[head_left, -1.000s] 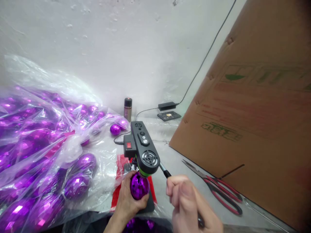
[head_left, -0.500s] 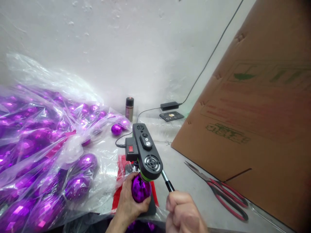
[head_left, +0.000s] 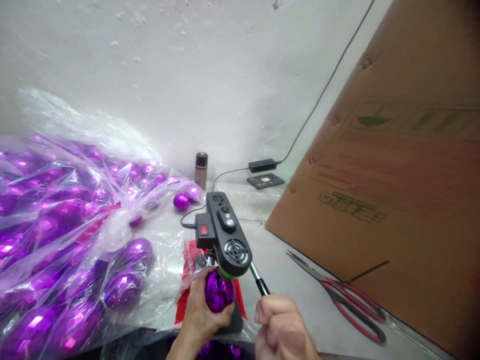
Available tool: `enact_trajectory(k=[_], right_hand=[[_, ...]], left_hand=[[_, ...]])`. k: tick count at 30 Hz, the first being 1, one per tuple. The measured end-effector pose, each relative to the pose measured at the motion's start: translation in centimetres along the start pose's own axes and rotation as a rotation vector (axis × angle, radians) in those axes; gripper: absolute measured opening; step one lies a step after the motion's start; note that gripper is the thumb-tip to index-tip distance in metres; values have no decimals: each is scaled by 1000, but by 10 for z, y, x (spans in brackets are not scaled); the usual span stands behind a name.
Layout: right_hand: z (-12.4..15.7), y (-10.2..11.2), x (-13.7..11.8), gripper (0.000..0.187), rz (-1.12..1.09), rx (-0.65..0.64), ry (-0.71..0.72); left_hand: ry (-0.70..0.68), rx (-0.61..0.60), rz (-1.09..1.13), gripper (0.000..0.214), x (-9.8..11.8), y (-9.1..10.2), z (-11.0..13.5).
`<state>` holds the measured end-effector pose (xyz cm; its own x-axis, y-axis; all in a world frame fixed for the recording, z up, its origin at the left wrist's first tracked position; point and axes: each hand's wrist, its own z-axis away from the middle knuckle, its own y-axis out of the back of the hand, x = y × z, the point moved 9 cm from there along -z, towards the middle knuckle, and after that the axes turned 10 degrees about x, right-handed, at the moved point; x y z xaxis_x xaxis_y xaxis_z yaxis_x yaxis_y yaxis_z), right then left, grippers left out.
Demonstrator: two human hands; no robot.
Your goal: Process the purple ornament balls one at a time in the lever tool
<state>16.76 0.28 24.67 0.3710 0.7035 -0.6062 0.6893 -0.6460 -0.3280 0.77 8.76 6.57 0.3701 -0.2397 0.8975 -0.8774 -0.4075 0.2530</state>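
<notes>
A shiny purple ball ornament (head_left: pixel 220 292) is held by my left hand (head_left: pixel 204 310), fingers and thumb wrapped round its left and lower sides. The top of the ball sits close under the front end of a black lever-operated bench device (head_left: pixel 228 235) with round vents and a red switch; whether they touch is hidden. My right hand (head_left: pixel 283 325) is closed on the device's lever handle (head_left: pixel 262 286), which has a black grip and metal rod. Red material (head_left: pixel 183 300) lies under the device's dark base.
Clear plastic bags of purple balls (head_left: pixel 56 215) fill the left. A loose purple ball (head_left: pixel 181 201), a dark-capped bottle (head_left: pixel 201 170), a power adapter (head_left: pixel 262 165) and a phone (head_left: pixel 265 181) are at the back. Red-handled scissors (head_left: pixel 352 305) lie beside a cardboard box (head_left: pixel 375 175).
The whole view has shifted slightly. Both hands keep their grips on the ball and the lever, with no clear movement against the device.
</notes>
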Motion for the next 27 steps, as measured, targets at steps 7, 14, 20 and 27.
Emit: enact_trajectory(k=[7,14,20,27], right_hand=[[-6,0,-4,53,31,69,40],[-2,4,0,50,-29,84,45],[2,9,6,46,-72,81,39],[2,4,4,48,-69,71,78]], left_hand=[[-20,-12,-9,77,-2,0,-2],[0,-14,-13,75,2,1,-2],[3,-22,-4,76,6,1,-2],[-31,-10,-18,73,10,2,-2]])
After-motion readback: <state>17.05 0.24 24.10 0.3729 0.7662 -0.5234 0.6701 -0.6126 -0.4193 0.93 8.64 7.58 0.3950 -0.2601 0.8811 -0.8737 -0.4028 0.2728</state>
